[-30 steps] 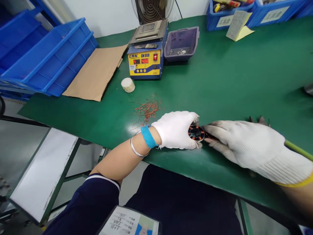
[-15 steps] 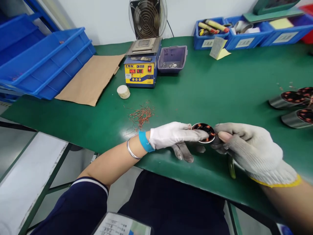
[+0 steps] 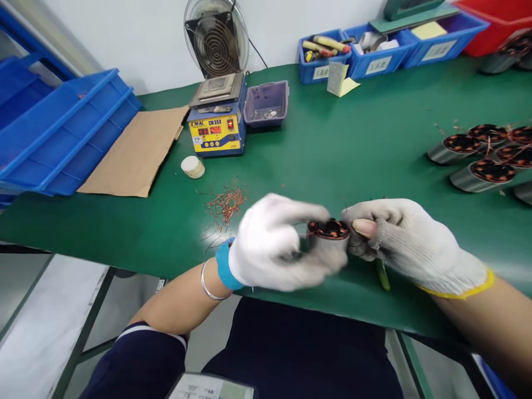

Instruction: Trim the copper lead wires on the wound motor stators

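Note:
A motor stator [image 3: 328, 239], a short silver metal cylinder with copper windings and black slots on top, stands upright near the front edge of the table. My left hand [image 3: 282, 244], in a white glove and smeared by motion, is around its left side with fingers apart, the index behind the rim and another finger across the front. At the stator's right rim my right hand [image 3: 399, 241] is closed in a pinch, the bare thumb tip showing through the glove. What lies between those fingertips is partly hidden. A green handle [image 3: 383, 275] sticks out beneath this hand.
Loose copper wire clippings [image 3: 227, 205] lie left of centre. Behind them are a round pale pad [image 3: 193, 167], a yellow-fronted heating unit [image 3: 214, 136], a purple bin [image 3: 266, 105] and a fan [image 3: 216, 44]. Several more stators [image 3: 482, 176] stand at right; cardboard [image 3: 133, 149] lies at left.
My left fingers, earlier laid flat over the stator's top, now curve around its side. The stator has gone from tilted to upright. My right hand keeps its pinch; the view has shifted right.

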Action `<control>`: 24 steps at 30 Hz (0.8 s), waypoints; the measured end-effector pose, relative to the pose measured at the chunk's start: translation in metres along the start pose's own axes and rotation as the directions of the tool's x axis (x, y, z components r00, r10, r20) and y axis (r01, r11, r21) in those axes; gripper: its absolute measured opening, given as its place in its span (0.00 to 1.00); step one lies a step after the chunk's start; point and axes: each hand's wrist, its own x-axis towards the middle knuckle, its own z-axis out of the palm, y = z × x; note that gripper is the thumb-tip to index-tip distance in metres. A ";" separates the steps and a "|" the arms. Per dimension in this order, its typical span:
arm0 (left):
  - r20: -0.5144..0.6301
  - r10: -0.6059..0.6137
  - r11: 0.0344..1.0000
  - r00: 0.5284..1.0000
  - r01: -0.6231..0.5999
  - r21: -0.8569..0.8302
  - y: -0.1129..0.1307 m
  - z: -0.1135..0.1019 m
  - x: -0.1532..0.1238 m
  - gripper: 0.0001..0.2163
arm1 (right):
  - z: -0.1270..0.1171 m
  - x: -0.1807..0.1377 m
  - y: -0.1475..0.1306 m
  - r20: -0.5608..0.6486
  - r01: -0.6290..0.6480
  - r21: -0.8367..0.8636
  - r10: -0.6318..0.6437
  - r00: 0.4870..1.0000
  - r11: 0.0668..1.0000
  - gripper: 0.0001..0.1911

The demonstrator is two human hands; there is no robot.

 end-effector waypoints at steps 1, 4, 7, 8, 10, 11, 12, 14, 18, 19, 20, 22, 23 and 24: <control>-0.065 -0.173 0.981 0.983 0.166 -0.102 -0.003 0.001 0.003 0.19 | -0.001 -0.001 0.001 -0.009 0.019 -0.045 -0.019 1.000 0.999 0.30; 0.328 -0.539 0.653 0.775 0.631 -0.418 -0.017 0.003 0.013 0.24 | -0.003 -0.003 0.005 -0.077 0.039 -0.222 -0.057 0.995 0.974 0.34; 0.728 -0.408 0.409 0.551 0.823 -0.394 -0.023 0.001 0.016 0.24 | -0.004 -0.003 0.005 -0.162 0.025 -0.335 -0.083 0.983 0.942 0.35; 0.700 -0.385 0.424 0.602 0.789 -0.445 -0.022 0.001 0.014 0.22 | -0.004 -0.002 0.005 -0.183 0.002 -0.326 -0.065 0.981 0.945 0.34; 0.500 -0.349 0.543 0.793 0.606 -0.581 -0.015 0.000 0.009 0.22 | -0.002 0.001 0.004 -0.196 -0.055 -0.233 0.009 0.980 0.971 0.32; 0.386 -0.311 0.619 0.868 0.493 -0.611 -0.011 0.000 0.006 0.20 | -0.001 0.003 0.003 -0.185 -0.078 -0.170 0.046 0.982 0.982 0.31; 0.274 -0.276 0.690 0.922 0.388 -0.611 -0.007 0.000 0.003 0.16 | 0.000 0.004 0.002 -0.166 -0.095 -0.114 0.075 0.983 0.989 0.30; 0.064 -0.242 0.801 0.968 0.236 -0.551 -0.002 0.002 -0.001 0.16 | 0.002 0.005 -0.001 -0.114 -0.099 -0.053 0.092 0.989 0.994 0.30; 0.050 -0.270 0.871 0.961 0.266 -0.412 -0.009 0.009 0.002 0.15 | 0.005 0.004 -0.006 -0.052 -0.027 -0.290 0.012 0.999 0.957 0.28; 0.162 -0.270 0.881 0.949 0.311 -0.356 -0.013 0.010 0.004 0.18 | 0.006 0.004 -0.007 -0.066 -0.009 -0.385 -0.018 0.998 0.923 0.28; 0.250 -0.268 0.904 0.930 0.332 -0.268 -0.017 0.012 0.006 0.20 | 0.006 0.005 -0.007 -0.088 -0.012 -0.462 -0.033 0.996 0.887 0.27; 0.263 -0.229 0.971 0.937 0.237 0.000 -0.023 0.014 0.008 0.22 | 0.008 0.007 -0.007 -0.134 -0.078 -0.486 0.014 0.991 0.870 0.24; 0.198 -0.178 0.975 0.964 0.146 0.165 -0.024 0.016 0.008 0.21 | 0.010 0.009 -0.006 -0.145 -0.129 -0.428 0.074 0.987 0.894 0.24; 0.120 -0.106 0.944 0.987 0.061 0.325 -0.026 0.018 0.007 0.20 | 0.012 0.011 -0.005 -0.141 -0.181 -0.338 0.141 0.980 0.924 0.24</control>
